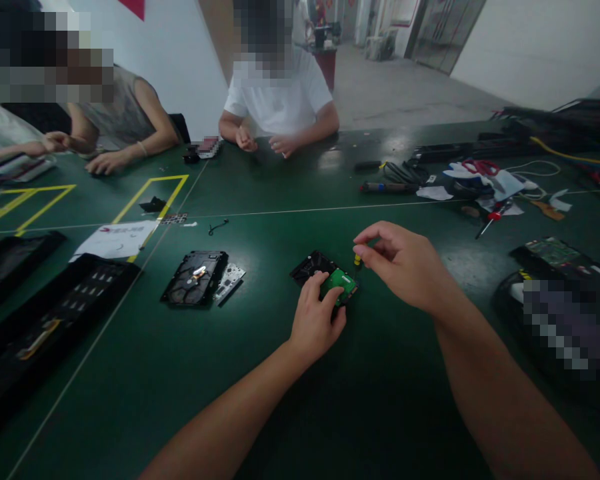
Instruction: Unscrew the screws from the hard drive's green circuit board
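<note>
A black hard drive (311,264) with a green circuit board (344,285) lies on the dark green table. Over its near left part rests my left hand (317,320), its fingers pressed on the drive and gripping its edge. Just right of the drive, my right hand (400,263) pinches a small yellow-handled screwdriver (358,261) between thumb and fingertips. The screwdriver points down at the right end of the board; whether its tip touches a screw is too small to tell. To the left lies a black drive or fan-like unit (193,283) beside a metal-coloured circuit plate (229,283).
Long black trays (75,313) fill the left side. At the right are a black bag (517,327), a red-handled screwdriver (494,217) and tangled cables (405,172). Across the table (280,413) sit several people, one in a white shirt (280,100).
</note>
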The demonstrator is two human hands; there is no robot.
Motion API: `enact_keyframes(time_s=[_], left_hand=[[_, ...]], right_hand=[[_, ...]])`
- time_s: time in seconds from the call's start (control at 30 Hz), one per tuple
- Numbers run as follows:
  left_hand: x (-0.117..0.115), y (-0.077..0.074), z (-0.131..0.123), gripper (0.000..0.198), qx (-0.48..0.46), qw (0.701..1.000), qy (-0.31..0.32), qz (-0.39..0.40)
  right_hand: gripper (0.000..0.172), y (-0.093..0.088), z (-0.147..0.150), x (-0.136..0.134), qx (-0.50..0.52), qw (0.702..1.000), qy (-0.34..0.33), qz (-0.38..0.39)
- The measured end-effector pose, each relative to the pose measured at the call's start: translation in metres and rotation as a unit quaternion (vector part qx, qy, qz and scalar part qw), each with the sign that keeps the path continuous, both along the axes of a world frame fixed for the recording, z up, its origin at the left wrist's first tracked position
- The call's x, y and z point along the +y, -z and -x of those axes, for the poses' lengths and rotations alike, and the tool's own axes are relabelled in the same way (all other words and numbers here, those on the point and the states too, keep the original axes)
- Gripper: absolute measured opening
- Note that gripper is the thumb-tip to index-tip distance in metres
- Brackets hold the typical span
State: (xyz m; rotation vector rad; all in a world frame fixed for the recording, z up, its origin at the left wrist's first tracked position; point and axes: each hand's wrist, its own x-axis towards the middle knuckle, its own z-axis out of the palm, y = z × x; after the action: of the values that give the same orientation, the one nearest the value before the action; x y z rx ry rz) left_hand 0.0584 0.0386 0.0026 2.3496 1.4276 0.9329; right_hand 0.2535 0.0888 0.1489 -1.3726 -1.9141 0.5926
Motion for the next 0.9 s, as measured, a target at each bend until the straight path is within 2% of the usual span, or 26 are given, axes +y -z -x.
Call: enact_keyframes(time_s=[0.27, 0.47, 0.63, 0.7, 0.83, 0.9], left_hand=[[0.001, 0.004, 0.002, 0.039, -0.004, 1.0, 0.003, -0.015], [0.0, 0.005, 0.005, 0.043, -0.004, 1.0, 0.015, -0.017], [-0.001, 0.005, 0.005, 0.043, 0.0, 1.0, 0.011, -0.019], [-0.001, 0.004, 0.005, 0.043, 0.0, 1.0, 0.01, -0.019], [0.0, 0.005, 0.006, 0.04, -0.001, 1.0, 0.015, -0.021], [0.0, 0.005, 0.006, 0.04, -0.001, 1.0, 0.016, -0.02]], right_hand=[[0.018, 0.013, -0.008, -0.001, 0.158, 0.986, 0.017, 0.05], [0.029, 0.025, -0.009, 0.002, 0.304, 0.938, -0.026, 0.167], [0.034, 0.025, -0.008, 0.0, 0.357, 0.908, -0.033, 0.218], [0.029, 0.025, -0.01, -0.002, 0.353, 0.908, -0.044, 0.219], [0.016, 0.024, -0.014, -0.004, 0.309, 0.933, -0.032, 0.18], [0.017, 0.024, -0.014, -0.003, 0.293, 0.94, -0.024, 0.171]])
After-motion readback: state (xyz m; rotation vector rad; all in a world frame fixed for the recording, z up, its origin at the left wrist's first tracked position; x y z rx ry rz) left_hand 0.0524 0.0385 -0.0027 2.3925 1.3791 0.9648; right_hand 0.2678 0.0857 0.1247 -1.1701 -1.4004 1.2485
